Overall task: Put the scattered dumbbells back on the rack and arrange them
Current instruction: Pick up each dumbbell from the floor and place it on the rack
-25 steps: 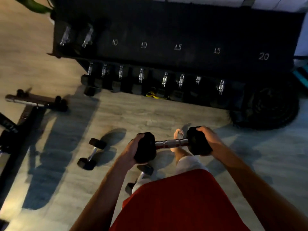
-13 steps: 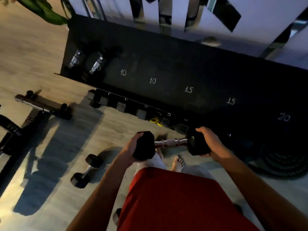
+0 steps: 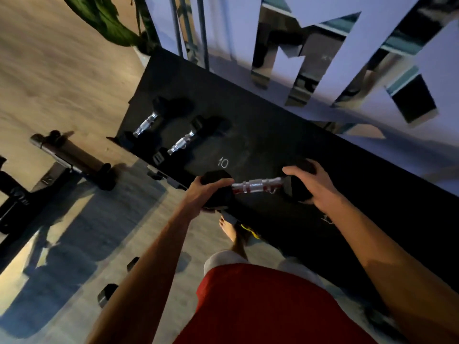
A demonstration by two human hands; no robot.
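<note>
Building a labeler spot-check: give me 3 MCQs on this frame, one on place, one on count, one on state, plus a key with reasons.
1. Where is the held dumbbell?
A. Over the rack top, beside the chalked "10"
B. On the floor by the bench
C. On the lower shelf

2. How many dumbbells already lie on the rack top?
A. None
B. Two
C. Five

3. How is the held dumbbell gripped?
A. One hand on the handle
B. Both hands on the handle
C. One hand on each head

Key: 1 A, its chrome handle sits just below the "10" mark. 2 B, two lie at the rack's left end. 3 C, left hand and right hand each cup a head.
</note>
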